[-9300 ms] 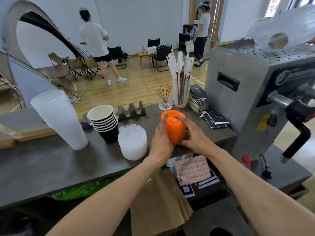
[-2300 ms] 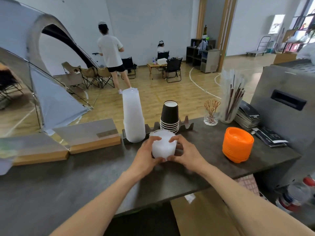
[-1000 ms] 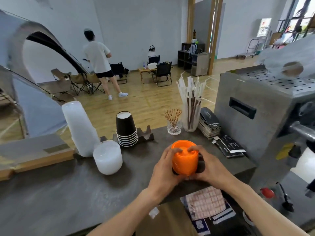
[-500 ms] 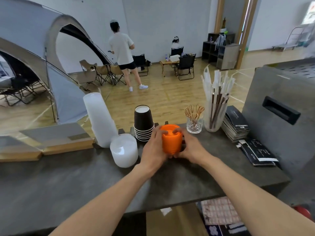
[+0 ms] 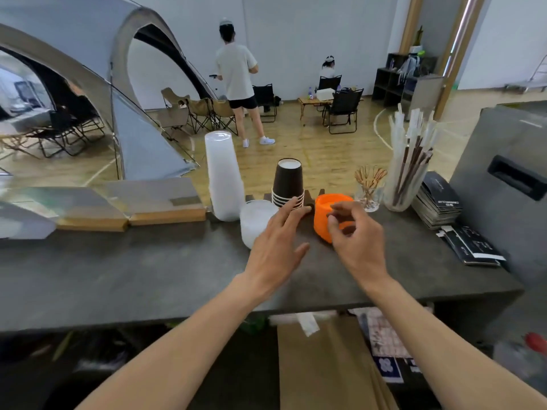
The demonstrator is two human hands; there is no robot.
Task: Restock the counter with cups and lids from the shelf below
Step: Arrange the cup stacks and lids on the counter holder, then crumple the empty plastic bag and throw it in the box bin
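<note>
A stack of orange lids [image 5: 324, 214] stands on the dark counter [image 5: 148, 270], right of an upturned stack of black paper cups [image 5: 288, 183]. A short stack of white lids [image 5: 254, 220] and a tall stack of clear plastic cups [image 5: 223, 176] stand further left. My left hand [image 5: 276, 242] hovers open over the counter just in front of the white lids. My right hand [image 5: 356, 238] is in front of the orange lids, fingers loosely curled and holding nothing.
A glass of stirrers [image 5: 368, 187], a jar of wrapped straws [image 5: 410, 167], black booklets [image 5: 441, 199] and a steel machine [image 5: 503, 173] fill the counter's right end. Wooden blocks [image 5: 130, 217] lie at the left. Brown paper bags [image 5: 328, 365] sit on the shelf below.
Both hands have let go of the orange lids, now set down beside the black cups, and have drawn back toward me.
</note>
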